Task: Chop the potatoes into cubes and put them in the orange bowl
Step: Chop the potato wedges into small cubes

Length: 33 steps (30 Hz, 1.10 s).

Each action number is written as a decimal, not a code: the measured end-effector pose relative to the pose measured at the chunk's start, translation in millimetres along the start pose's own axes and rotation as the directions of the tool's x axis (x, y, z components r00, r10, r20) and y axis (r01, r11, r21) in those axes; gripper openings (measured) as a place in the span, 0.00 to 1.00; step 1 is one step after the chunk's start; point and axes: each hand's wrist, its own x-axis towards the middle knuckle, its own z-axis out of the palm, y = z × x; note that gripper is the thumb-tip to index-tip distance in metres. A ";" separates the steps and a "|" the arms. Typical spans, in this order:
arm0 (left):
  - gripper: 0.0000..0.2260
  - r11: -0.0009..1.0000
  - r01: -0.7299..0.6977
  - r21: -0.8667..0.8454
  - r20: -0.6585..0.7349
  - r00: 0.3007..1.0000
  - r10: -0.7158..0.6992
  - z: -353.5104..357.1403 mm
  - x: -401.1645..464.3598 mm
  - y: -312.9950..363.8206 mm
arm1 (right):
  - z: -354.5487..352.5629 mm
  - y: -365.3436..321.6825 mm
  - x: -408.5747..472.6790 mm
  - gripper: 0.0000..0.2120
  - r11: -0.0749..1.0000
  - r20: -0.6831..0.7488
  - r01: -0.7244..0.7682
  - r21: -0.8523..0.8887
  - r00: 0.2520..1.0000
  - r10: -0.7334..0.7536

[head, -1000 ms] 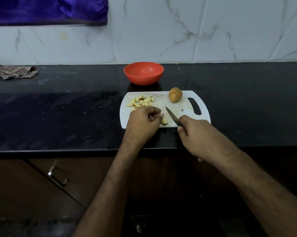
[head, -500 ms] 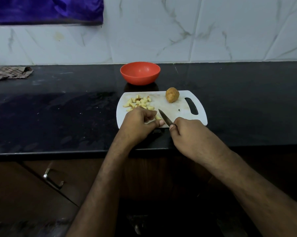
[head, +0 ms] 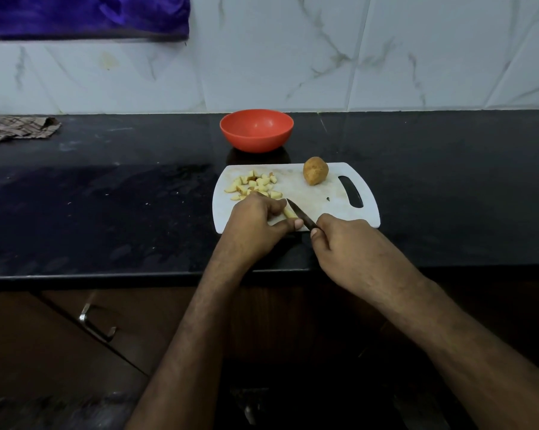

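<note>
A white cutting board lies on the black counter. Several pale potato cubes are piled at its far left. One whole brown potato rests near the board's handle slot. My left hand pins a small potato piece to the board's near edge. My right hand grips a dark knife, whose blade touches that piece. The orange bowl stands just behind the board and looks empty.
A crumpled checked cloth lies at the counter's far left. A marble-tiled wall rises behind, with purple fabric hanging at the top left. Below the counter edge is a cabinet with a metal handle.
The knife blade has moved left, from beside the piece onto it next to my left fingers. My left hand keeps its hold on the piece.
</note>
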 end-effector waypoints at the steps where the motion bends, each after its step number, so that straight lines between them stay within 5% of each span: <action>1: 0.24 1.000 0.001 0.008 -0.004 1.000 -0.001 0.2 -0.5 0.2 | -0.6 0.9 0.5 0.13 1.000 -0.003 0.004 0.007 1.000 -0.004; 33: 0.26 0.994 0.109 -0.010 -0.009 0.994 -0.109 7.7 4.1 1.4 | -12.5 -8.7 8.0 0.09 0.995 0.194 -0.022 -0.097 0.980 0.041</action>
